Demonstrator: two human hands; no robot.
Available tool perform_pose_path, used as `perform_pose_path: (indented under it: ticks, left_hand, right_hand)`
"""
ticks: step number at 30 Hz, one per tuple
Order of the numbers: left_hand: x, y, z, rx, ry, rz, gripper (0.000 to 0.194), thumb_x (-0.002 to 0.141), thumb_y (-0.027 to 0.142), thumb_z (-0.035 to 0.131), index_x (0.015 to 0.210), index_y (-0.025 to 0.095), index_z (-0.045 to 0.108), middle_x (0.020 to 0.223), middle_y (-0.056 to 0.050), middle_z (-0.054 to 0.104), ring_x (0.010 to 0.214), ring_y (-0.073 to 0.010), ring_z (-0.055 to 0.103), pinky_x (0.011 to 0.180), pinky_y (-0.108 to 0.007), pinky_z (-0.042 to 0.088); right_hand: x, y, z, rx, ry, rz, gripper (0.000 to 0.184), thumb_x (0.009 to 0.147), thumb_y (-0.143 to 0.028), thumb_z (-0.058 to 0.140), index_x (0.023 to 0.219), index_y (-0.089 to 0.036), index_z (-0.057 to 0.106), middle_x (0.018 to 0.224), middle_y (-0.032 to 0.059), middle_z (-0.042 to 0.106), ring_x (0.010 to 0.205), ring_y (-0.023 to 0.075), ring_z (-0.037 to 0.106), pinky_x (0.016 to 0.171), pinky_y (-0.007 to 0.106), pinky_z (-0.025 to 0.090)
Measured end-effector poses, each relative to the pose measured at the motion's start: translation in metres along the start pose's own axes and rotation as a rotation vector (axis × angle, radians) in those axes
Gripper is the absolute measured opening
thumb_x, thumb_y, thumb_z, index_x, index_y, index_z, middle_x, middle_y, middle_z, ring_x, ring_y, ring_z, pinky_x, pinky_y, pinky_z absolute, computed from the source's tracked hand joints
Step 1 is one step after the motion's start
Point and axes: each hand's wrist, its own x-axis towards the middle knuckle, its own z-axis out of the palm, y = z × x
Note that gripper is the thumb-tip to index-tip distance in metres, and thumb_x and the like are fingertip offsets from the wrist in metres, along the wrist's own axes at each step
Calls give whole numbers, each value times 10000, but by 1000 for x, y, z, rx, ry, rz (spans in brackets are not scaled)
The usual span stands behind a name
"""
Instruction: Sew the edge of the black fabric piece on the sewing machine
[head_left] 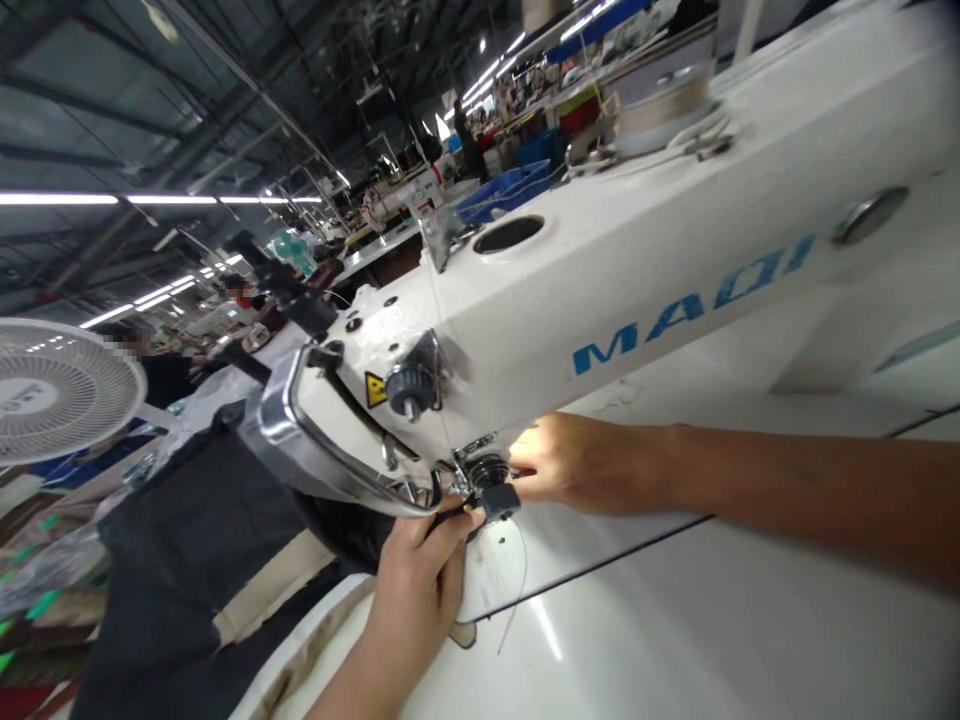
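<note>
A white sewing machine (675, 270) with blue lettering fills the upper right. My left hand (420, 575) is in front of its needle area, thumb and fingers closed on the edge of black fabric (187, 530). The fabric trails left over the table's edge, with a beige strip (277, 585) on it. My right hand (592, 465) is just right of the needle area, under the machine arm and lit by a lamp. Its fingers are curled; their tips and whatever they hold are hidden behind the machine parts. A loose thread (517, 590) hangs near the needle plate (495, 570).
A white fan (67, 390) stands at the left. Stacked cloth pieces (45, 600) lie below it. The white tabletop (675, 620) spreads to the right. A person (161, 370) sits behind the fan, and blue crates (510, 190) stand farther back.
</note>
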Motion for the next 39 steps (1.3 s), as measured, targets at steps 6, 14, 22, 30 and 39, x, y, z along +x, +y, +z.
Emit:
perform_pose_path:
  ticks: [6, 14, 22, 30, 39]
  left_hand:
    - [0, -1, 1, -77, 7, 16, 294, 832, 0, 463, 1037, 168, 590, 1057, -104, 575, 999, -185, 556, 811, -308, 505]
    - [0, -5, 2, -130, 36, 34, 270, 847, 23, 443, 1024, 164, 591, 1009, -101, 573, 960, -188, 558, 783, -317, 505]
    - [0, -7, 4, -120, 79, 38, 247, 863, 40, 423, 980, 161, 605, 983, -106, 576, 916, -196, 565, 755, -336, 520]
    - [1, -9, 5, -124, 87, 61, 239, 856, 45, 438, 968, 155, 618, 975, -109, 581, 899, -200, 563, 737, -335, 521]
    - [0, -8, 4, -117, 85, 74, 238, 856, 50, 436, 963, 158, 619, 967, -105, 577, 895, -202, 562, 737, -335, 520]
  right_hand:
    - [0, -2, 2, 102, 23, 65, 188, 835, -10, 498, 801, -177, 577, 720, 13, 473, 656, 168, 413, 689, 303, 361]
    - [0, -26, -27, 407, 419, 728, 182, 938, -238, 444, 866, -150, 586, 778, 45, 612, 679, 156, 563, 595, 238, 441]
    - [14, -31, -32, 552, 603, 945, 247, 869, -357, 468, 843, -163, 618, 738, 53, 639, 676, 201, 601, 573, 262, 466]
    - [16, -25, -20, 424, 580, 990, 183, 843, -321, 506, 763, -173, 578, 702, 47, 609, 645, 203, 568, 592, 280, 400]
    - [17, -25, -19, 393, 535, 1014, 189, 851, -282, 506, 709, -162, 539, 689, 49, 597, 635, 198, 561, 600, 281, 393]
